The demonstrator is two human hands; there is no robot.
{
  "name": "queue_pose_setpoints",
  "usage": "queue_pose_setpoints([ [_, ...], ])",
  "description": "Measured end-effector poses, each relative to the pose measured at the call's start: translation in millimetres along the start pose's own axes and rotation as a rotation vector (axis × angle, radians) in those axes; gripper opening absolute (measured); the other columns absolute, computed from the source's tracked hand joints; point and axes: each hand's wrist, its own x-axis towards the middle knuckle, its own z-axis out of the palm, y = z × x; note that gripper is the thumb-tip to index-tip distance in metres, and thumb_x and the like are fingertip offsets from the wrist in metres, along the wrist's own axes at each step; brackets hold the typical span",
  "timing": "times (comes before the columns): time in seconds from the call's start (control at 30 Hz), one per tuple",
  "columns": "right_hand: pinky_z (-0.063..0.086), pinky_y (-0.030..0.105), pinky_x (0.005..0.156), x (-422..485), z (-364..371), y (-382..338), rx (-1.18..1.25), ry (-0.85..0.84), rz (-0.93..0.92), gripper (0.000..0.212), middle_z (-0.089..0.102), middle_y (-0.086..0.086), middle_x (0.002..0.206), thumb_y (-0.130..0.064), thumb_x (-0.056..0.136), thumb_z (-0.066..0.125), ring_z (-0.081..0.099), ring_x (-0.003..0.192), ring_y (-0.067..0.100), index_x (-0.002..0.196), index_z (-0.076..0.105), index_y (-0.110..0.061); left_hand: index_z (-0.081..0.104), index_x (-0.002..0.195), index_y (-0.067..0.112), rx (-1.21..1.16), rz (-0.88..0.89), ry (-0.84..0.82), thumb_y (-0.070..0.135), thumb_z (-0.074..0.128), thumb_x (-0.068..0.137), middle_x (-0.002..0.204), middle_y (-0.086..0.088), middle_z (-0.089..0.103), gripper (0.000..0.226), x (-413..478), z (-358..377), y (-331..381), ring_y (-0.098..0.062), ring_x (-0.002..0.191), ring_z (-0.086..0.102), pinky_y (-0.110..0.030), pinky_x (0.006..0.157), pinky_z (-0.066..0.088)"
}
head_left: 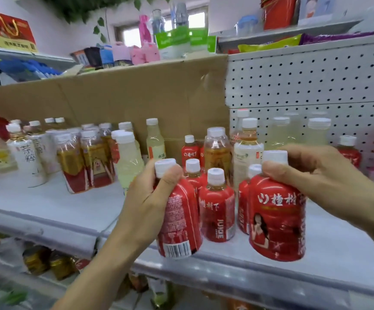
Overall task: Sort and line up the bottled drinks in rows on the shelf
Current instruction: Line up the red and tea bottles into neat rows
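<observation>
Two red-labelled juice bottles with white caps stand at the front edge of the white shelf. My left hand grips the left red bottle round its shoulder, thumb just under the cap, barcode facing me. My right hand holds the neck of the right red bottle, fingers curled below its cap. Between them stands a third red bottle, with more red bottles behind it. Pale yellow, amber and white-labelled bottles fill the back of the shelf.
A shrink-wrapped pack of amber tea bottles and white-labelled bottles stand to the left. A cardboard sheet and a pegboard panel back the shelf. Boxes and goods sit on higher shelves; more bottles show on the shelf below.
</observation>
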Motion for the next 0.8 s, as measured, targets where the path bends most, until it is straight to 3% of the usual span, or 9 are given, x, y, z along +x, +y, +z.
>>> queue_pose_setpoints([
  [0.07, 0.053, 0.034, 0.07, 7, 15, -14, 0.016, 0.023, 0.001, 0.048, 0.076, -0.01, 0.086, -0.071, 0.072, 0.065, 0.073, 0.076, 0.007, 0.097, 0.072, -0.03, 0.062, 0.097, 0.016, 0.009, 0.019, 0.043, 0.054, 0.049, 0.083, 0.078, 0.0, 0.069, 0.042, 21, -23, -9, -0.008, 0.067, 0.068, -0.017, 0.06, 0.052],
  [0.13, 0.053, 0.033, 0.07, 12, 27, -25, 0.011, 0.044, 0.002, 0.053, 0.076, -0.01, 0.087, -0.077, 0.065, 0.061, 0.073, 0.077, 0.007, 0.099, 0.07, -0.038, 0.061, 0.095, 0.02, 0.001, 0.05, 0.061, 0.057, 0.053, 0.09, 0.08, -0.003, 0.068, 0.038, 43, -34, -18, -0.012, 0.073, 0.068, -0.027, 0.067, 0.055],
  [0.17, 0.054, 0.035, 0.071, 14, 32, -30, -0.003, 0.051, 0.005, 0.058, 0.076, -0.011, 0.088, -0.081, 0.06, 0.059, 0.073, 0.078, 0.007, 0.1, 0.069, -0.039, 0.059, 0.094, 0.022, 0.015, 0.067, 0.06, 0.056, 0.053, 0.094, 0.082, -0.001, 0.068, 0.034, 54, -35, -24, -0.013, 0.076, 0.068, -0.032, 0.071, 0.055],
  [0.23, 0.057, 0.039, 0.074, 16, 42, -37, -0.029, 0.063, 0.017, 0.065, 0.076, -0.011, 0.089, -0.086, 0.056, 0.057, 0.073, 0.08, 0.007, 0.101, 0.068, -0.04, 0.056, 0.097, 0.024, 0.076, 0.097, 0.056, 0.046, 0.052, 0.098, 0.085, 0.005, 0.065, 0.022, 74, -32, -36, -0.005, 0.078, 0.063, -0.029, 0.074, 0.051],
  [0.33, 0.056, 0.049, 0.084, 16, 53, -44, -0.061, 0.065, 0.033, 0.056, 0.076, -0.009, 0.092, -0.073, 0.062, 0.059, 0.072, 0.085, 0.008, 0.101, 0.069, -0.035, 0.052, 0.101, 0.025, 0.147, 0.163, 0.063, 0.03, 0.053, 0.1, 0.089, 0.007, 0.061, 0.005, 100, -19, -53, -0.008, 0.082, 0.058, -0.021, 0.071, 0.044],
  [0.47, 0.054, 0.052, 0.085, 14, 62, -49, -0.124, 0.035, 0.042, 0.054, 0.075, -0.008, 0.094, -0.068, 0.066, 0.058, 0.071, 0.087, 0.01, 0.101, 0.07, -0.029, 0.052, 0.109, 0.02, 0.167, 0.114, 0.011, 0.025, 0.054, 0.1, 0.084, 0.01, 0.056, 0.01, 121, -1, -84, -0.007, 0.076, 0.053, -0.025, 0.071, 0.042],
  [0.6, 0.055, 0.051, 0.08, 12, 65, -50, -0.147, 0.011, 0.002, 0.053, 0.072, -0.004, 0.091, -0.065, 0.069, 0.057, 0.069, 0.085, 0.014, 0.096, 0.07, -0.021, 0.057, 0.106, 0.027, 0.115, 0.018, -0.022, 0.03, 0.055, 0.099, 0.088, 0.011, 0.062, 0.008, 131, 14, -116, -0.016, 0.087, 0.063, -0.045, 0.082, 0.055],
  [0.7, 0.056, 0.047, 0.08, 12, 67, -51, -0.142, 0.004, -0.011, 0.049, 0.072, -0.007, 0.091, -0.065, 0.07, 0.057, 0.069, 0.085, 0.011, 0.095, 0.07, -0.025, 0.059, 0.119, 0.029, 0.065, -0.066, -0.122, 0.028, 0.052, 0.1, 0.111, 0.002, 0.066, 0.02, 136, 20, -118, -0.019, 0.102, 0.065, -0.048, 0.089, 0.057],
  [0.8, 0.057, 0.042, 0.08, 14, 72, -51, -0.128, -0.018, -0.01, 0.037, 0.071, -0.011, 0.09, -0.061, 0.072, 0.063, 0.069, 0.085, 0.007, 0.092, 0.069, -0.031, 0.049, 0.141, 0.026, 0.087, -0.098, -0.196, 0.035, 0.041, 0.105, 0.139, 0.009, 0.054, 0.037, 126, 15, -102, -0.006, 0.124, 0.052, -0.033, 0.108, 0.043],
])
